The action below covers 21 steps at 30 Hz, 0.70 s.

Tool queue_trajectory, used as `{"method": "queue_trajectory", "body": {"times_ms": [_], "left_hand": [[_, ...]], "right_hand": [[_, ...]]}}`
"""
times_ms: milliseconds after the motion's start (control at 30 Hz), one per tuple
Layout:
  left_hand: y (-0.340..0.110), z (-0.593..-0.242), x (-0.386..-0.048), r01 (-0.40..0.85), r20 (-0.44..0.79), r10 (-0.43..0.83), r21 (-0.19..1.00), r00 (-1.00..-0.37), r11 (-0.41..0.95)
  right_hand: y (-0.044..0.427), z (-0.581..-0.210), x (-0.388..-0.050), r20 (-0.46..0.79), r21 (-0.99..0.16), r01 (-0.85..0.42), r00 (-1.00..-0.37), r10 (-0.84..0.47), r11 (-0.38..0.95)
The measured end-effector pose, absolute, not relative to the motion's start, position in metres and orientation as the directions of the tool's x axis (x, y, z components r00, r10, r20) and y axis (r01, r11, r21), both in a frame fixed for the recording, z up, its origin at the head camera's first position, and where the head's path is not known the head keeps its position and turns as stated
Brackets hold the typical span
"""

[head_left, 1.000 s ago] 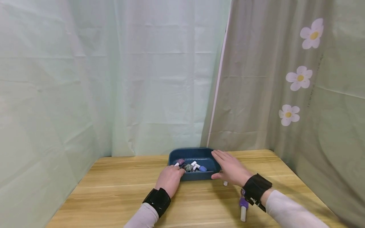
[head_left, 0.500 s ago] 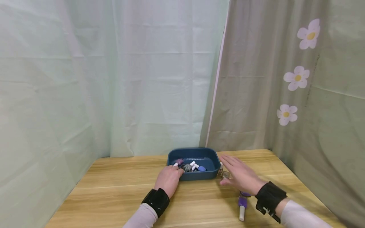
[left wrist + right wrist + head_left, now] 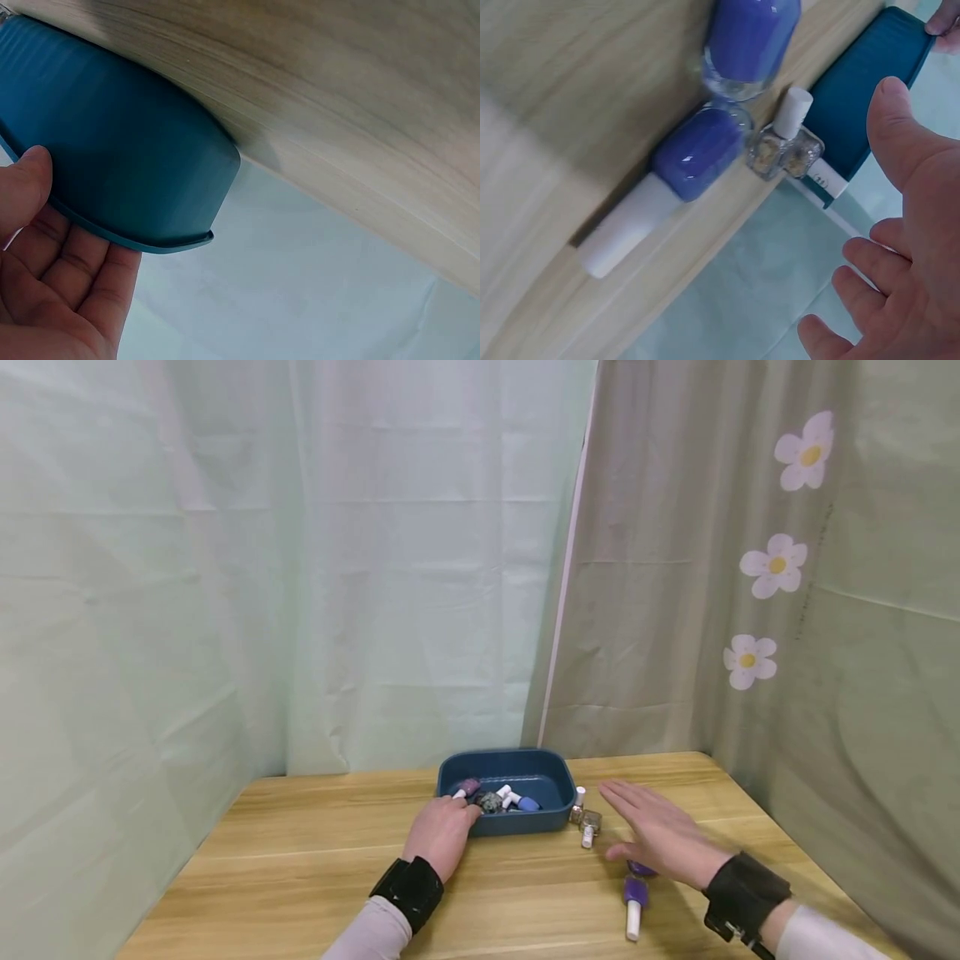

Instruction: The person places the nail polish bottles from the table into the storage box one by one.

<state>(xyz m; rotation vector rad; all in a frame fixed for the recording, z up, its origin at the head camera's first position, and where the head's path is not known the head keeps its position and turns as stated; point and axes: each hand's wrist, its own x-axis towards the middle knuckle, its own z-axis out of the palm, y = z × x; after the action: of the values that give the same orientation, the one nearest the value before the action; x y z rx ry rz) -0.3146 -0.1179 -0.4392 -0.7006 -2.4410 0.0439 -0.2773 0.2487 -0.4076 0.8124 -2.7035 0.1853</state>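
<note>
A dark blue bin (image 3: 517,824) holds several small bottles with white caps, among them a blue nail polish bottle (image 3: 528,804). My left hand (image 3: 438,833) grips its near left rim; in the left wrist view the thumb (image 3: 34,176) lies on the outer wall and the fingers go over the rim. My right hand (image 3: 663,831) hovers right of the bin with spread fingers, holding nothing. Below that hand lie two purple nail polish bottles, the nearer bottle (image 3: 697,154) on its side. Two clear glittery nail polish bottles (image 3: 799,154) sit by the bin's right end, one upright, one lying.
The wooden table (image 3: 315,860) runs back to a pale curtain (image 3: 420,610). On the right hangs a brownish curtain (image 3: 637,610) with white flowers.
My right hand has drawn away from the bin's right end, toward the right and nearer me, uncovering the two glittery bottles. My left hand keeps its grip on the rim.
</note>
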Motion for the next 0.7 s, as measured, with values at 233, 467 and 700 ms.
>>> {"method": "queue_trajectory", "body": {"times_ms": [233, 467, 700], "left_hand": [[-0.118, -0.441, -0.315, 0.474, 0.537, 0.490, -0.180, -0.687, 0.862], [-0.118, -0.438, -0.314, 0.469, 0.521, 0.490, -0.183, -0.699, 0.864], [-0.118, -0.439, -0.314, 0.459, 0.506, 0.480, -0.175, -0.717, 0.871]], "right_hand": [[0.261, -0.411, -0.272, 0.315, -0.051, -0.559, -0.795, -0.518, 0.827], [0.274, -0.418, -0.270, 0.274, -0.097, -0.541, -0.821, -0.500, 0.835], [0.277, -0.416, -0.261, 0.276, -0.070, -0.535, -0.821, -0.499, 0.842]]}}
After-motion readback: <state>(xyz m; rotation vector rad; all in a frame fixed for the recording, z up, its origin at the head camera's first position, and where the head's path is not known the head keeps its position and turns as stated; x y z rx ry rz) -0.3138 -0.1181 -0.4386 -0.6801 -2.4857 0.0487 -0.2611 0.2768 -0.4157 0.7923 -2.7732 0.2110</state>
